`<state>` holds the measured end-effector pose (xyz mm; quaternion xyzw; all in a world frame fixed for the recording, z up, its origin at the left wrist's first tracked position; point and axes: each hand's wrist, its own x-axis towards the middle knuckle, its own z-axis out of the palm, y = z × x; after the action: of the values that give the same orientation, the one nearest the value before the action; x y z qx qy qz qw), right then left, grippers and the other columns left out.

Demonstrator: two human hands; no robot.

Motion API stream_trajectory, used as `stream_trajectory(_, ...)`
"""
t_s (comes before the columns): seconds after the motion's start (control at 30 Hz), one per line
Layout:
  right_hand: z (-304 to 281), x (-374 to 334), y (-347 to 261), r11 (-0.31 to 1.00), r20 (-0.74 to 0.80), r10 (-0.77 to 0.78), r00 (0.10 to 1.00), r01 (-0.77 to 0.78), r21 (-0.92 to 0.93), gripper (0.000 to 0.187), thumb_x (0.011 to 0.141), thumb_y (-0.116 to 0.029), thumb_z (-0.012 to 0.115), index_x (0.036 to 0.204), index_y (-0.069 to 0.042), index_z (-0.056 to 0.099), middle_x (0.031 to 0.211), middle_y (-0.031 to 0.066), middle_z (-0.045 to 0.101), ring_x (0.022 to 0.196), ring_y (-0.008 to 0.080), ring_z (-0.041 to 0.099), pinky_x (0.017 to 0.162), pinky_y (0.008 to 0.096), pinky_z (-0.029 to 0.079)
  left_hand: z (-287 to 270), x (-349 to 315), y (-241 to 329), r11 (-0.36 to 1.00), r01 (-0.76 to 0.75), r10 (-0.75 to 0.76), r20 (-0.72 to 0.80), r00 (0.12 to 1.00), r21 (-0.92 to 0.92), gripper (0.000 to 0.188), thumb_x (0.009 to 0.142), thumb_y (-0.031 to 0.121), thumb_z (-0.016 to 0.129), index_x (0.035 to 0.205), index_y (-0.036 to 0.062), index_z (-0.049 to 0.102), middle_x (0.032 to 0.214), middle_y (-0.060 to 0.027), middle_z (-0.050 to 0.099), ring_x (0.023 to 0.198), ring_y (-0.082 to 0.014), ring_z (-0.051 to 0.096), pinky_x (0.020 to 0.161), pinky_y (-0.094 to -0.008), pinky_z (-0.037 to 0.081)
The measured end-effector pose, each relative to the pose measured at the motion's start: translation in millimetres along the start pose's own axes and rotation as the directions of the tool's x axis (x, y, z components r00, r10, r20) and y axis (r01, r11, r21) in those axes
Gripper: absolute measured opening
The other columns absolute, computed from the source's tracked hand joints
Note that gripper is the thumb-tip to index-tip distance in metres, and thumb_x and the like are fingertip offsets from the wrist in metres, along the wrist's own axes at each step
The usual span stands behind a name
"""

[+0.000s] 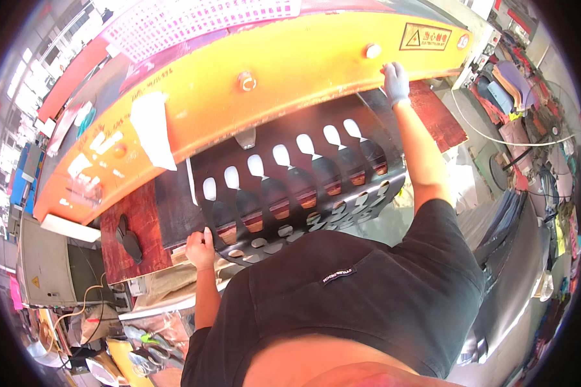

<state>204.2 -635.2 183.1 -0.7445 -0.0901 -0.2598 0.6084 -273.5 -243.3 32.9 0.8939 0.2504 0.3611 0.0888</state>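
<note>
A black sheet (pixel 295 214) with rows of sole-shaped cut-outs lies across the machine's dark bed and hangs over its near edge. White rounded shapes (pixel 281 155) show at the far ends of one row of cut-outs. My left hand (pixel 201 250) is closed on the sheet's near left corner. Farther up on the right, my right hand (pixel 397 84), in a grey glove with bare fingertips, is raised against the orange machine beam (pixel 290 58), just below a round button (pixel 372 50). Its fingers are curled, and whatever lies inside them is hidden.
Reddish-brown boards (pixel 130 242) flank the bed, with a dark sole-shaped piece (pixel 130 240) on the left one. A white paper (pixel 153 129) hangs from the beam. A pink-white basket (pixel 193 26) sits on top. Coloured sheets (pixel 513 90) are piled at the right.
</note>
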Motion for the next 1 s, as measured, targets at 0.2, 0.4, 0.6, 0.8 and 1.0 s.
stream_trajectory(0.2, 41.5, 63.8, 48.1, 0.959, 0.252, -0.205, 0.946, 0.142, 0.246, 0.024, 0.09, -0.018, 0.048, 0.098, 0.002, 0.059, 0.089, 0.0111, 0.062, 0.085, 0.0172, 0.057, 0.076, 0.0312, 0.045, 45.8, 70.4, -25.7, 0.988, -0.005, 0.003, 0.014, 1.0, 0.156, 0.038, 0.085, 0.031, 0.059, 0.059, 0.0054, 0.049, 0.063, -0.0123, 0.052, 0.062, -0.0326, 0.052, 0.056, -0.0446, 0.041)
stream_trajectory(0.4, -3.3, -36.0, 114.1, 0.731, 0.55, 0.083, 0.831, 0.324, -0.601, 0.03, 0.09, -0.029, 0.041, 0.087, -0.006, 0.06, 0.095, 0.0178, 0.063, 0.087, 0.0317, 0.061, 0.075, 0.0428, 0.048, 71.4, 111.4, -37.3, 0.993, 0.026, -0.026, 0.004, 1.0, 0.118, 0.038, 0.087, 0.031, 0.056, 0.061, 0.004, 0.049, 0.063, -0.014, 0.051, 0.061, -0.0348, 0.052, 0.055, -0.0459, 0.04)
stream_trajectory(0.6, -16.6, -61.4, 119.9, 0.627, 0.423, 0.073, 0.903, 0.289, -0.724, 0.036, 0.088, -0.036, 0.046, 0.075, -0.009, 0.065, 0.079, 0.0141, 0.064, 0.08, 0.0312, 0.061, 0.075, 0.0431, 0.045, 69.6, 114.4, -44.1, 0.984, 0.148, -0.159, 0.124, 0.979, 0.096, 0.044, 0.087, 0.033, 0.057, 0.058, 0.0019, 0.046, 0.057, -0.0153, 0.048, 0.054, -0.0336, 0.048, 0.053, -0.0433, 0.037)
stream_trajectory(0.8, -36.2, -69.0, 130.3, 0.646, 0.461, -0.094, 0.882, 0.406, -0.646, 0.041, 0.088, -0.037, 0.043, 0.075, -0.006, 0.066, 0.079, 0.0139, 0.065, 0.081, 0.0317, 0.061, 0.079, 0.0429, 0.044, 74.0, 121.6, -46.1, 0.97, 0.241, -0.226, 0.212, 0.951, -0.045, 0.056, 0.089, 0.044, 0.051, 0.058, -0.0019, 0.047, 0.057, -0.0203, 0.048, 0.051, -0.0338, 0.043, 0.054, -0.0449, 0.035)
stream_trajectory(1.0, -32.3, -52.3, 128.4, 0.58, 0.532, 0.124, 0.837, 0.374, -0.724, 0.042, 0.085, -0.034, 0.039, 0.077, -0.006, 0.069, 0.082, 0.015, 0.067, 0.079, 0.0332, 0.064, 0.071, 0.0428, 0.05, 71.7, 122.7, -34.1, 0.996, 0.088, -0.085, 0.233, 0.969, 0.0, 0.054, 0.091, 0.044, 0.044, 0.071, -0.0031, 0.061, 0.076, -0.0242, 0.059, 0.074, -0.0404, 0.057, 0.067, -0.0481, 0.042)
